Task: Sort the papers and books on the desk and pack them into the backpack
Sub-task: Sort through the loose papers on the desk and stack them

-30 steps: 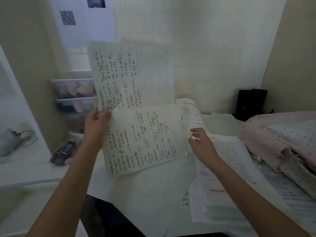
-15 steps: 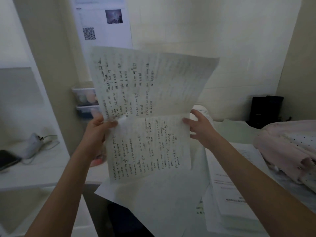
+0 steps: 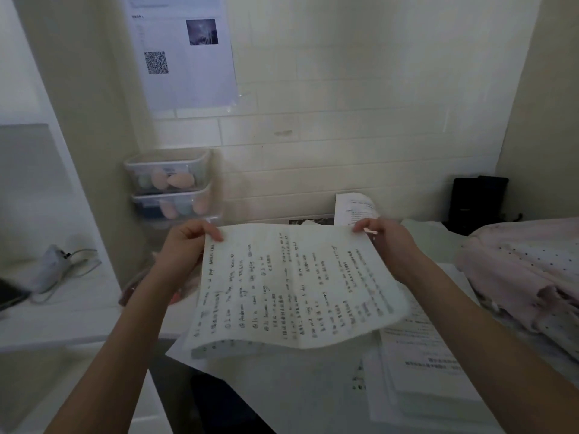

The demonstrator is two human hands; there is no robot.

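Head: fingers point(image 3: 216, 235) pinching handwritten sheet point(image 3: 291, 286).

The handwritten sheet point(image 3: 291, 286) I am holding up is covering most of the worktop point(image 3: 313, 399) and the near edge of the stack of printed papers point(image 3: 419, 361); its script is blurring past reading. My left hand point(image 3: 185, 245) is hiding whatever pink thing lies behind it. A curled page point(image 3: 351, 205) is peeking out behind my right hand point(image 3: 385, 242). The dotted pink cloth point(image 3: 526, 270) and a dark object point(image 3: 12, 296) are running off the frame's edges.
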